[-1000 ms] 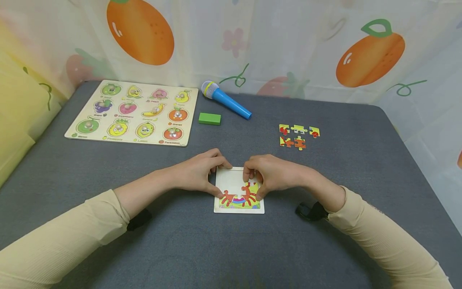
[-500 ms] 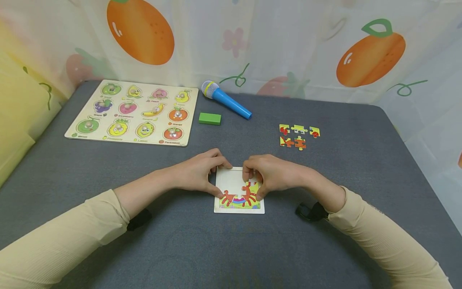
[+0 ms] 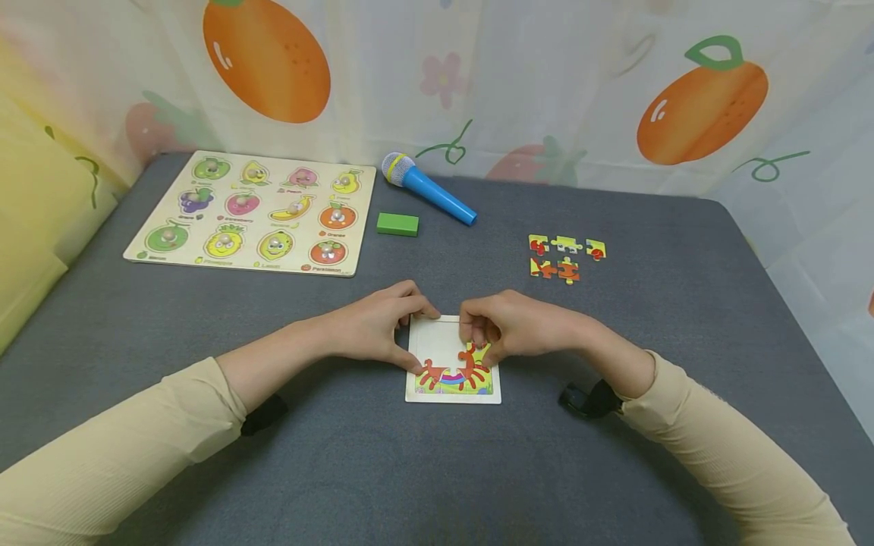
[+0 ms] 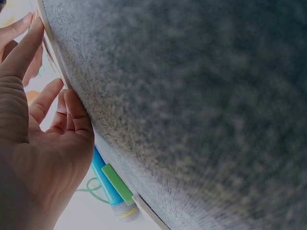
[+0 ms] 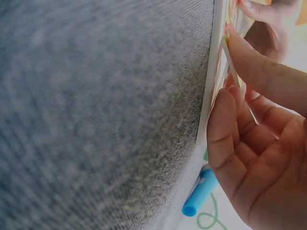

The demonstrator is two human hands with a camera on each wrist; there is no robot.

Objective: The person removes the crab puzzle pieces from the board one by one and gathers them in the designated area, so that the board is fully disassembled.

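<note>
A small square puzzle board with a pale frame lies on the grey table; jigsaw pieces showing a red animal and a rainbow fill its lower part. My left hand holds the board at its left side, thumb on the left edge and fingers at the top edge. Over the board's right side, my right hand pinches a yellow and red jigsaw piece between thumb and fingers. In the right wrist view this thin piece stands tilted, one edge raised from the board. The fingers partly hide it.
Several loose jigsaw pieces lie behind the right hand. Farther back are a green block, a blue toy microphone and a fruit knob puzzle. A fruit-printed curtain hangs along the back edge.
My right thumb has shifted slightly up from the board's right edge, and the jigsaw piece under it has tilted up. The left hand and the board have stayed in place.
</note>
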